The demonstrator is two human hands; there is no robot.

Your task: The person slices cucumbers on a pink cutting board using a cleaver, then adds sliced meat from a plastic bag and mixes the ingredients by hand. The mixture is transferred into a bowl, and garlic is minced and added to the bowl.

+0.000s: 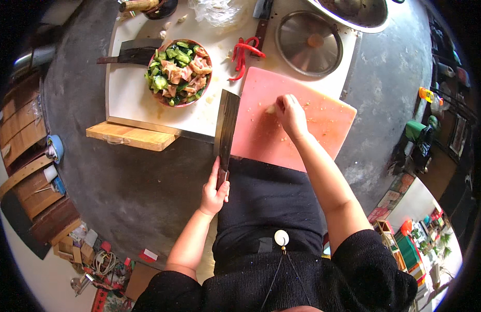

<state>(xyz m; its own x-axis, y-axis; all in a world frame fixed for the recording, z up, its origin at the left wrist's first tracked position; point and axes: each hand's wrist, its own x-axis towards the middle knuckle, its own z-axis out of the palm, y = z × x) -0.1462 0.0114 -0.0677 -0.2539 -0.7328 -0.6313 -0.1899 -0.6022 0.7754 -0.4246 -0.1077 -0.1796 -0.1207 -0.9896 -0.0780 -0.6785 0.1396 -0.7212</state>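
Observation:
My left hand [214, 195] is closed round the wooden handle of a cleaver [227, 128], whose broad blade points away from me along the left edge of a pink cutting board [256, 144]. Over the board, my right hand [292, 115] has its fingertips on a small pale piece, perhaps garlic [271, 109]. Small crumbs are scattered on the board. Red chili peppers [242, 54] lie just beyond its far left corner. A bowl [210, 74] heaped with cut green vegetable and pieces of meat stands farther left on the white tabletop [127, 93].
A steel lid [309, 43] lies beyond the board, with a large pan [353, 11] behind it. A second knife [260, 27] and a plastic bag [217, 11] are at the back. Another cleaver [135, 52] lies beside the bowl. A wooden drawer [133, 136] juts out at the left.

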